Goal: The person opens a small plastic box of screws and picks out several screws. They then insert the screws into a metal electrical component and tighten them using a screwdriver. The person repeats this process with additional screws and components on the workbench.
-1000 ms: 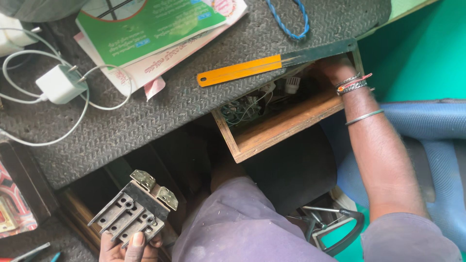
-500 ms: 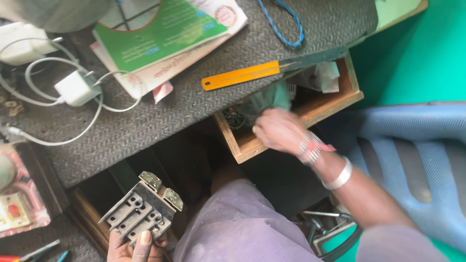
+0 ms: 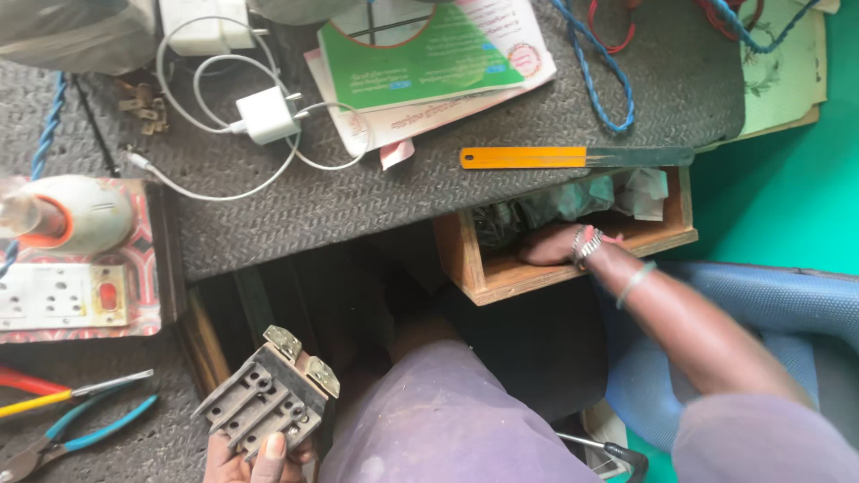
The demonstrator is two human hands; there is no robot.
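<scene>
My left hand [image 3: 252, 453] at the bottom edge holds a grey electrical switch block [image 3: 266, 394] with brass lugs on its top corners. My right hand [image 3: 553, 245], bangles on the wrist, reaches into the open wooden drawer [image 3: 501, 277] under the desk; its fingers are hidden among crumpled green and white bags and wires, so I cannot tell what it grips. An orange-handled tool [image 3: 537, 157] lies on the desk just above the drawer.
The dark mat-covered desk [image 3: 313, 206] carries a white charger with cable [image 3: 268, 114], a stack of green and pink papers [image 3: 420, 63], a socket board [image 3: 63, 295], pliers and screwdrivers [image 3: 63, 420] and a blue cord [image 3: 595, 72]. A blue chair [image 3: 787, 295] stands at right.
My right hand came out of the drawer half a second ago and has gone back in. The view shifted right and down; the left hand still holds the switch block.
</scene>
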